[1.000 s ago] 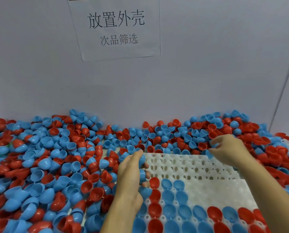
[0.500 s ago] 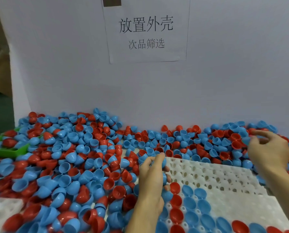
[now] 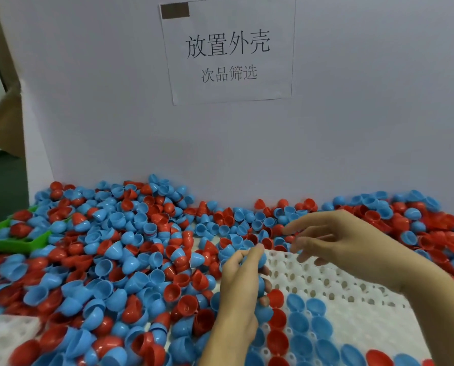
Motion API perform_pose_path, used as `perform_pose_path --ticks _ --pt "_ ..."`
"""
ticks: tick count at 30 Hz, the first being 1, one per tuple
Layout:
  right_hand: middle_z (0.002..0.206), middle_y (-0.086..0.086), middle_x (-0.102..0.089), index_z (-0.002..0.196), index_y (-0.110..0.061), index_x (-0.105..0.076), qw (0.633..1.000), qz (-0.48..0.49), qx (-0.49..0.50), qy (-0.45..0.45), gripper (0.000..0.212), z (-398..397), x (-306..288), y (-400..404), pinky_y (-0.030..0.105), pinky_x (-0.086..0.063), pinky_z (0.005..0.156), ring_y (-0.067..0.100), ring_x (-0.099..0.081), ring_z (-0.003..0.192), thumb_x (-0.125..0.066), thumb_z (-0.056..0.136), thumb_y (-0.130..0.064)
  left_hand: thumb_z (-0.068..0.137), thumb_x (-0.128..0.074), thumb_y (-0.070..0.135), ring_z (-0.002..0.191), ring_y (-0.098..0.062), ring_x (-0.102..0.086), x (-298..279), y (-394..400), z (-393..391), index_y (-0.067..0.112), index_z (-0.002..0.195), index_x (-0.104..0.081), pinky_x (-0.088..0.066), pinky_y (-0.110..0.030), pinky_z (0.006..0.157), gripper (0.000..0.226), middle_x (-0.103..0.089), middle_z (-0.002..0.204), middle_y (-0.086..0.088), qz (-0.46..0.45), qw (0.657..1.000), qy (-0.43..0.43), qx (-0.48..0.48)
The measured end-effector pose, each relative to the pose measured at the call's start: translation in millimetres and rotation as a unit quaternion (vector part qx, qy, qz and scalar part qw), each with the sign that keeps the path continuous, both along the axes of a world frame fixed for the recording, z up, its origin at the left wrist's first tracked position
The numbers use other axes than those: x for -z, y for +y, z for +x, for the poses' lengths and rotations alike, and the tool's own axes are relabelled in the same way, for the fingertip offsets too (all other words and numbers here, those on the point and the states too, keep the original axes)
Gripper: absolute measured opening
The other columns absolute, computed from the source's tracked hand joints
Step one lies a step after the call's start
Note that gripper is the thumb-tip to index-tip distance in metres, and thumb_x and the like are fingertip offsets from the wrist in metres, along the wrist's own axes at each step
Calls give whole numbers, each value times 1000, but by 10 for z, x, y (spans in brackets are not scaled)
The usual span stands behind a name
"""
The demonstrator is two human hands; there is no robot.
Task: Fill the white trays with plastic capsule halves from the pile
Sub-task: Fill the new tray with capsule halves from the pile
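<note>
Right hand [image 3: 334, 244] off pile, apparently empty

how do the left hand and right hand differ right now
The left hand is curled round a stack of blue capsule halves; the right hand holds nothing, fingers loosely spread. The left sits at the white tray's left edge beside filled cells; the right hovers over its far, unfilled edge. Both are bare.

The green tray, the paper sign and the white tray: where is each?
green tray [image 3: 14, 243], head view, its near rim.
paper sign [image 3: 228, 52], head view, its printed middle.
white tray [image 3: 352, 283], head view, bare holes.
</note>
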State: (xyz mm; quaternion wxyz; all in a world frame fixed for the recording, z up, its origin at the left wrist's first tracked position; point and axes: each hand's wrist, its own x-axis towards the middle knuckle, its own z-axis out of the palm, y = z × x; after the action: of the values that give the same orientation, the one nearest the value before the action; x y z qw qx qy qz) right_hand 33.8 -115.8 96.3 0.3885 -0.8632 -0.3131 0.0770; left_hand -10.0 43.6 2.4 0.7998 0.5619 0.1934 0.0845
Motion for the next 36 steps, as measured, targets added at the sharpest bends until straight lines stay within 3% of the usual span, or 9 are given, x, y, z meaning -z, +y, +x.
perform_pose_path --ticks 5,7,9,14,19,23,27,30,36 --pt "97 -31 -66 107 -54 -62 999 43 30 6 27 -84 271 -112 23 -57 75 -2 -69 85 -69 82 -46 90 -67 53 51 -12 -47 -27 -38 -24 17 94 -69 -51 -32 48 37 -59 68 2 -4 994 -18 104" --pt "105 -31 -63 113 -58 -60 997 68 13 23 44 -102 344 -96 21 -57 76 -2 -69 92 -71 70 -56 87 -65 58 47 -12 -45 -35 -57 -49 21 90 -70 -38 -23 38 38 -57 64 1 -9 991 -23 133" --pt "105 -26 -65 111 -55 -64 996 90 10 1 41 -109 390 -51 20 -57 78 0 -69 92 -78 74 -44 85 -63 64 45 -13 -44 -35 -80 -65 18 92 -71 -29 -19 37 47 -54 62 -1 6 988 -26 149" --pt "88 -17 -74 96 -34 -75 983 160 62 -63 19 -107 423 3 15 -54 77 2 -70 82 -68 91 -16 83 -57 69 42 -12 -43 -70 -115 -77 9 95 -64 -30 -19 34 61 -52 61 -2 12 983 -55 173" --pt "99 -19 -71 103 -43 -73 993 112 4 -22 27 -111 416 -38 19 -55 78 5 -68 88 -79 81 -29 86 -55 68 41 -11 -43 -69 -141 -86 14 108 -72 -31 -19 33 60 -51 58 0 5 986 -65 156" --pt "79 -15 -66 94 -39 -73 989 116 40 -80 28 -103 465 59 15 -48 68 7 -63 76 -87 71 -33 86 -53 71 40 -14 -44 -70 -152 -83 5 98 -69 -30 -19 33 68 -49 57 -1 14 988 -60 144" --pt "69 -11 -50 96 -41 -69 987 122 35 -96 35 -88 496 64 18 -48 64 10 -52 65 -88 69 -33 88 -54 68 39 -14 -43 -72 -148 -76 -6 110 -58 -29 -19 33 77 -48 55 -1 22 987 -70 144" --pt "70 -7 -52 100 -39 -66 987 117 21 -107 37 -102 515 85 14 -44 62 6 -49 61 -87 70 -31 84 -54 71 39 -15 -44 -57 -124 -73 -8 108 -56 -30 -20 33 83 -47 51 -1 45 985 -75 148" --pt "64 -3 -51 90 -35 -73 975 198 38 -93 25 -124 489 99 26 -54 63 12 -53 60 -87 73 -24 83 -43 79 42 -12 -44 -63 -85 -72 17 87 -76 -31 -20 35 70 -51 57 -1 38 985 -81 146"
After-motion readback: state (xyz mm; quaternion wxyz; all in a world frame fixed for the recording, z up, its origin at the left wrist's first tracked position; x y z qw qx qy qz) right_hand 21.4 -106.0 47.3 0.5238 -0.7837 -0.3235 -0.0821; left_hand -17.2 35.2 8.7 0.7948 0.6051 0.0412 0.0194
